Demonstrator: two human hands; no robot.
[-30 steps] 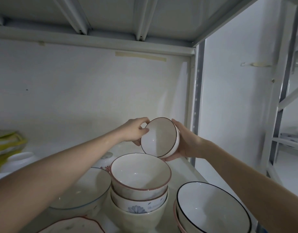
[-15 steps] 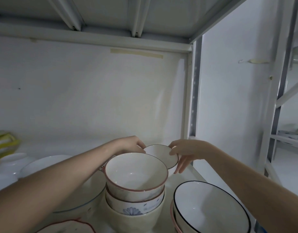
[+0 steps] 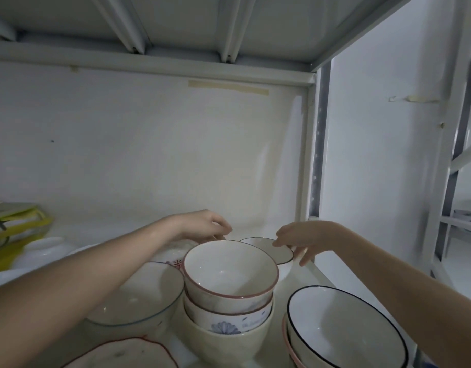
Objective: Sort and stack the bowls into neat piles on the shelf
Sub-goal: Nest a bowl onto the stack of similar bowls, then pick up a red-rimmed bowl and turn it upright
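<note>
Resting upright on the shelf [image 3: 312, 274] behind the stack [image 3: 229, 296], the small bowl [image 3: 271, 249] sits between both hands — right hand [image 3: 300, 241] spread loose at its rim, left hand [image 3: 202, 225] relaxed, empty.

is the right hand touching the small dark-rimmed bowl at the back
Touching. In the head view the right hand has its fingertips on the far rim of the small dark-rimmed bowl, fingers spread and relaxed, not curled around it.
</note>
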